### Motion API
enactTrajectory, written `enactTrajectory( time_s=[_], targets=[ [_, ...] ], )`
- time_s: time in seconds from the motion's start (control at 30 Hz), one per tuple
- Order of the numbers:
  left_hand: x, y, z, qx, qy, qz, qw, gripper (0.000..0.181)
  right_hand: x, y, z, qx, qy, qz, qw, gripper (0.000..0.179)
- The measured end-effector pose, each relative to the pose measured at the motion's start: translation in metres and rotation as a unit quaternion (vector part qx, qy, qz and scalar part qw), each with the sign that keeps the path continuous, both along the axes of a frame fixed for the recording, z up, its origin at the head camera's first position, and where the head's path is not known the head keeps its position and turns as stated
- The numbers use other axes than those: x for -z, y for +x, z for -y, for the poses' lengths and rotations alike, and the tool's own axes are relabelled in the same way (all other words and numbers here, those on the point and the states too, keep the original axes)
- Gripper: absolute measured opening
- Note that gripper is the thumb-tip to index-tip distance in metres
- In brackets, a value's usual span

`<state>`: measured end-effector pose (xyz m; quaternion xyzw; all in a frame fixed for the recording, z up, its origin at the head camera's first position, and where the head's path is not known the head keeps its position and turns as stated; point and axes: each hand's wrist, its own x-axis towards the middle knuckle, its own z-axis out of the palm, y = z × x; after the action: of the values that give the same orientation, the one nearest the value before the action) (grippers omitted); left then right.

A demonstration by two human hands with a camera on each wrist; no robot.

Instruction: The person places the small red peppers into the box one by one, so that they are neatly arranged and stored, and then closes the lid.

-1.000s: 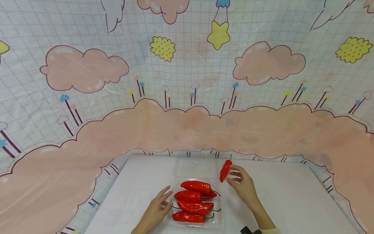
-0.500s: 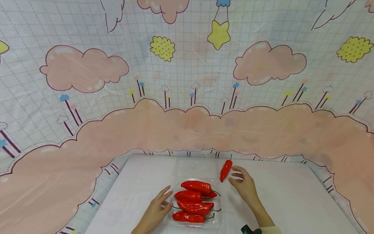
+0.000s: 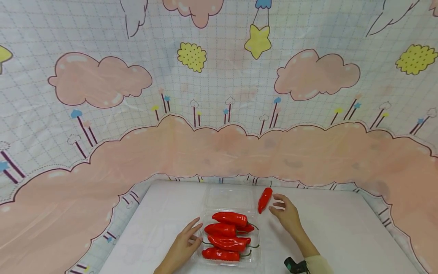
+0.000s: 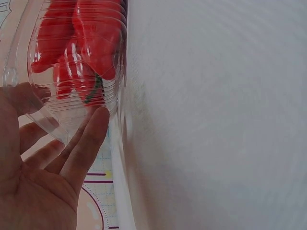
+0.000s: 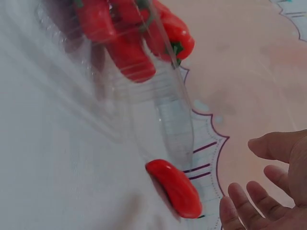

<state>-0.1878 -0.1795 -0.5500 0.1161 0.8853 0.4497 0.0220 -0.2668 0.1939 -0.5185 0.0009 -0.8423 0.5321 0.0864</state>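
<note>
In the head view, several red peppers (image 3: 224, 241) lie in a clear plastic clamshell box (image 3: 259, 255). My left hand (image 3: 183, 245) is at the box's left side, its fingers extended and loosely spread. The left wrist view shows these fingers (image 4: 86, 148) against the ribbed plastic wall. One more red pepper (image 3: 265, 200) lies on the table beside the raised lid, its stem pointing away. Just right of this pepper is my right hand (image 3: 287, 215), fingers loosely bent and holding nothing. In the right wrist view, a gap separates the hand (image 5: 273, 191) from the loose pepper (image 5: 175, 189).
The transparent lid (image 3: 229, 198) is folded back behind the box. Everything rests on a white table (image 3: 335, 228), with a cloth (image 3: 222, 152) of pink clouds and stars hanging behind. A black device (image 3: 295, 265) is near my right wrist at the front.
My right hand has drawn slightly right, widening the gap to the loose pepper. That pepper stays where it lay, and my left hand keeps its place at the box.
</note>
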Motion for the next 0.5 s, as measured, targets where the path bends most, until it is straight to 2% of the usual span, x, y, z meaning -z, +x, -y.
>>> enactTrajectory(
  time_s=[0.5],
  targets=[
    [0.000, 0.000, 0.000, 0.002, -0.003, 0.005, 1.0000, 0.052, 0.010, -0.024, -0.005, -0.014, 0.058, 0.013, 0.9981, 0.051]
  ],
)
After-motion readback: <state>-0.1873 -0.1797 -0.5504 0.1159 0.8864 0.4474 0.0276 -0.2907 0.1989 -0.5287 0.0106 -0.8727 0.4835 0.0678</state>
